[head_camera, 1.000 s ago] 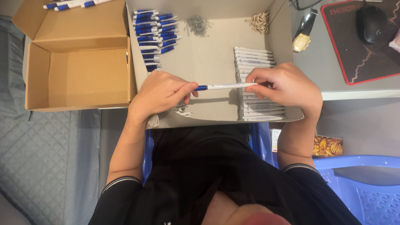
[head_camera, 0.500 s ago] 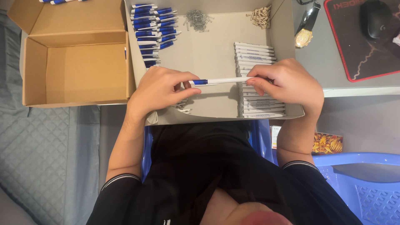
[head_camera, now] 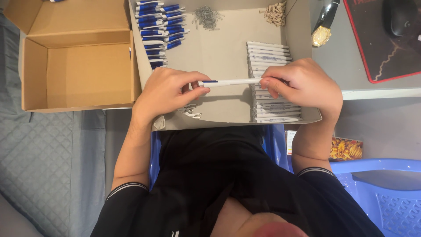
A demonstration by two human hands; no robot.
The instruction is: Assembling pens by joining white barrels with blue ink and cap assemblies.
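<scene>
- A shallow cardboard tray holds a stack of white pen barrels at the right, blue-and-white pen parts at the top left, small metal springs and tan bits.
- An open cardboard box sits beside it, to the left.
- A white pen spans level between both hands above the tray.
- The left hand pinches its blue-marked end; the right hand pinches the other end, fingers curled.

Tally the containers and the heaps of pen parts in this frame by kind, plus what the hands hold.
Cardboard containers: 2, the brown box and the tray
Blue-tipped part heaps: 1
White barrel rows: 1
Metal spring heaps: 1
Pens held between left hand and right hand: 1
Total: 6
</scene>
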